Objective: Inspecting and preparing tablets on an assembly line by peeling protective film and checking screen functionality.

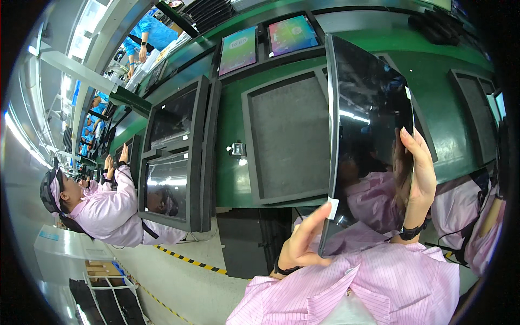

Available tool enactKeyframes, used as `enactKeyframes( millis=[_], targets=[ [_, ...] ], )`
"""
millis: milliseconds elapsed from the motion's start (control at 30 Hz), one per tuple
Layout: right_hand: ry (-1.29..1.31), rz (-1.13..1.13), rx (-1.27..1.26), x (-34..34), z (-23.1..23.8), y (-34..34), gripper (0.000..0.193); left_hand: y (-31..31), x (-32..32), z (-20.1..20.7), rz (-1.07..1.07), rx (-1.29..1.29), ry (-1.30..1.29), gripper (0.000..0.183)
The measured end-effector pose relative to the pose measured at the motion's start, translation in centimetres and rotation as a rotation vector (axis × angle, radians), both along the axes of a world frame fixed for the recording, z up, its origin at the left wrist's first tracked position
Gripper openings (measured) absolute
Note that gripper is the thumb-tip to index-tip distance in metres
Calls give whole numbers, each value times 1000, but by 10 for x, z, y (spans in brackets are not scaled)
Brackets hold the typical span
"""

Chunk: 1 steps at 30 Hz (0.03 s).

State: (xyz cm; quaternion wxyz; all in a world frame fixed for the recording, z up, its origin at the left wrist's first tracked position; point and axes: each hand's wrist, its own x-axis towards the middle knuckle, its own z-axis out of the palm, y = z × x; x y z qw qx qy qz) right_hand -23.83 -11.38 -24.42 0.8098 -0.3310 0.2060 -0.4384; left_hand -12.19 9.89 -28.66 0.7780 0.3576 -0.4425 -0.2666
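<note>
A large tablet [367, 124] with a dark, glossy screen and a silver edge stands tilted upright in front of me. My left hand [306, 235] grips its lower left corner, the thumb beside a small white tab. Around the right edge wraps my right hand [421, 170], fingertips on the screen and the palm against the side. The screen mirrors a pink sleeve and ceiling lights. Behind the tablet, a grey foam tray [287, 135] lies on the green bench, partly covered by it.
To the left, stacked foam trays [199, 146] hold two dark tablets. Farther back lie two lit tablets, one green [238, 50] and one multicoloured [292, 35]. A small metal block [236, 149] sits on the bench [230, 181]. A co-worker [108, 208] in pink works at left.
</note>
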Motion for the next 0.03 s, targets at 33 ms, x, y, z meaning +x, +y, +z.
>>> enactKeyframes(
  millis=[33],
  targets=[
    [9, -24, -15, 0, 0, 0, 35, -1, 0, 0, 1, -6, -2, 111]
  ],
)
